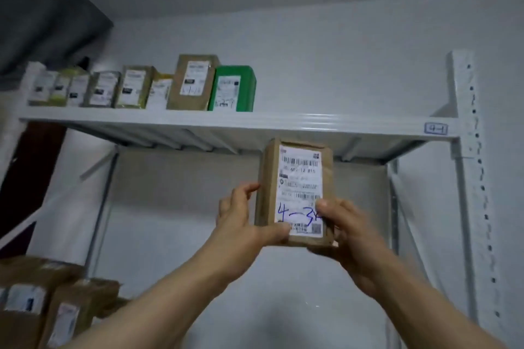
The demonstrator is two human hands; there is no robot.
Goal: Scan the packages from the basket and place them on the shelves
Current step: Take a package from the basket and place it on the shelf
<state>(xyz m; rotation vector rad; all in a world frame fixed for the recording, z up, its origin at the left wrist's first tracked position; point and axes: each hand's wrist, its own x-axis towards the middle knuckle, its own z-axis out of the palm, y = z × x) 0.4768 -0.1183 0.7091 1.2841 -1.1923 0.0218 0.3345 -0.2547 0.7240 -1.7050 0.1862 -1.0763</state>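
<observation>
Brown kraft paper wraps the package [300, 178]. In the head view it is held upright in the air, just below the front edge of the top shelf [283, 122], with its printed label facing you. Your left hand [241, 221] grips the lower left edge, thumb across the bottom corner of the label and fingers curled round the side. Your right hand [351, 235] cups the lower right corner, its thumb pressing on the handwritten blue mark (it seems to start "4-3"; the last stroke is covered). Both forearms reach up and forward, and the wrists converge on the package's base.

The step in hand appears to be shelving. Compare the blue mark with the shelf tag [435, 129], which reads "4-1", before you commit to a tier. If the top tier is right, the bare run to the right of the green package [232, 88] looks like the natural slot. Lift the package over the lip and stand it upright with its label outward, like the row of parcels [127, 88] already there. The basket is not in view.
</observation>
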